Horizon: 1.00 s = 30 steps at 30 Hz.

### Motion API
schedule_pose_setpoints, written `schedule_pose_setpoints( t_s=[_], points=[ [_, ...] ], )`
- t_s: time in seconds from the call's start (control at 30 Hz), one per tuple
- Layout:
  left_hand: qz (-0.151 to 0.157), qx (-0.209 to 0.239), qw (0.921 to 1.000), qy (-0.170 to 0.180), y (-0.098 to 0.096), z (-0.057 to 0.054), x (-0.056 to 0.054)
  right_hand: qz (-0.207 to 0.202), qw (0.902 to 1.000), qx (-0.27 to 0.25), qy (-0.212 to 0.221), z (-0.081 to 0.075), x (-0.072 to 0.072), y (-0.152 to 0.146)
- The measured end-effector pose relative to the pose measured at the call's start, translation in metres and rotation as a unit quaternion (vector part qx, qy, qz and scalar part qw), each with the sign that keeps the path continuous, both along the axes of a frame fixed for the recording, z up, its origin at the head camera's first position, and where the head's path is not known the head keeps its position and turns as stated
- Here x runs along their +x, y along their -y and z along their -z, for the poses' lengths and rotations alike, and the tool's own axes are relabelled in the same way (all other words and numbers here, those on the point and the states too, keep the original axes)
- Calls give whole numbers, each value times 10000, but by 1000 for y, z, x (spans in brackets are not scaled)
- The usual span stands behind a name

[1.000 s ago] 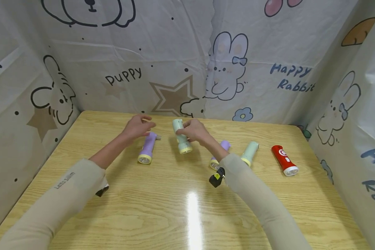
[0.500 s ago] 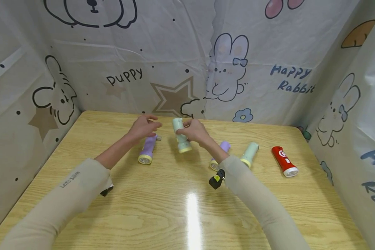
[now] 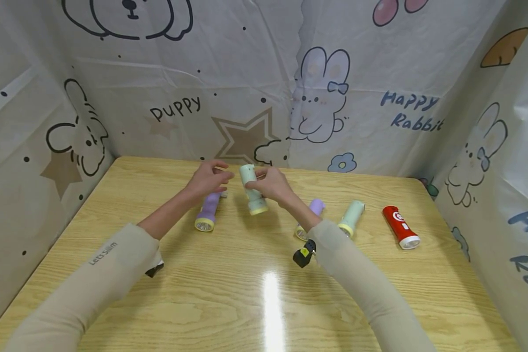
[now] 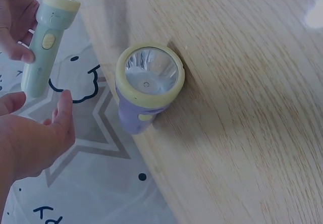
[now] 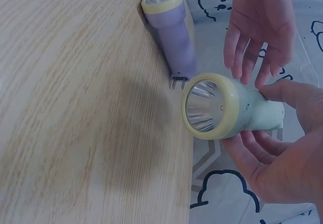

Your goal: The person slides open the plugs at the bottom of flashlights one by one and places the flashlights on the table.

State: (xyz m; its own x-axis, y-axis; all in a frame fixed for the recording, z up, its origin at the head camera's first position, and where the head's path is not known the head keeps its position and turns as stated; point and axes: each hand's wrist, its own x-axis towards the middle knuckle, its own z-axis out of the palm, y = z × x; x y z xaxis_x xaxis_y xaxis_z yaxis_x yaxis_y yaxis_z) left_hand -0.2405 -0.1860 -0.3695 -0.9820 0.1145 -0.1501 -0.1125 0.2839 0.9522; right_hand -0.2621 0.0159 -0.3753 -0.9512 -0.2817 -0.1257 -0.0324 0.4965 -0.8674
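My right hand (image 3: 273,186) grips a mint-green flashlight (image 3: 257,204) with a pale yellow head, thumb on one side and fingers on the other. It is lifted above the table, slightly tilted, lens end down. In the right wrist view its clear lens (image 5: 204,107) shows; in the left wrist view a yellow switch (image 4: 49,41) is visible. My left hand (image 3: 208,178) hovers just left of that flashlight, fingers loosely bent and apart from it. Below the left hand lies a purple flashlight (image 3: 209,210), partly covered by it, with metal plug prongs (image 5: 178,81) at its tail.
Right of the hands lie another purple flashlight (image 3: 316,207), partly behind the right forearm, another mint-green flashlight (image 3: 353,214) and a red flashlight (image 3: 398,225) with a white head. The wooden table (image 3: 211,303) ends at a printed cloth backdrop (image 3: 180,132).
My left hand has moved right, toward the held mint-green flashlight, and now covers more of the purple one. My right hand has shifted slightly left with its flashlight.
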Motion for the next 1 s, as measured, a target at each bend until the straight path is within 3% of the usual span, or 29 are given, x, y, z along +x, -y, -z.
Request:
schedule_pose_setpoints(
  t_s=[1.0],
  points=[
    [293, 323, 9988, 235, -13, -1, -2, 11, 9995, -81, -301, -4, 8, 6]
  ],
)
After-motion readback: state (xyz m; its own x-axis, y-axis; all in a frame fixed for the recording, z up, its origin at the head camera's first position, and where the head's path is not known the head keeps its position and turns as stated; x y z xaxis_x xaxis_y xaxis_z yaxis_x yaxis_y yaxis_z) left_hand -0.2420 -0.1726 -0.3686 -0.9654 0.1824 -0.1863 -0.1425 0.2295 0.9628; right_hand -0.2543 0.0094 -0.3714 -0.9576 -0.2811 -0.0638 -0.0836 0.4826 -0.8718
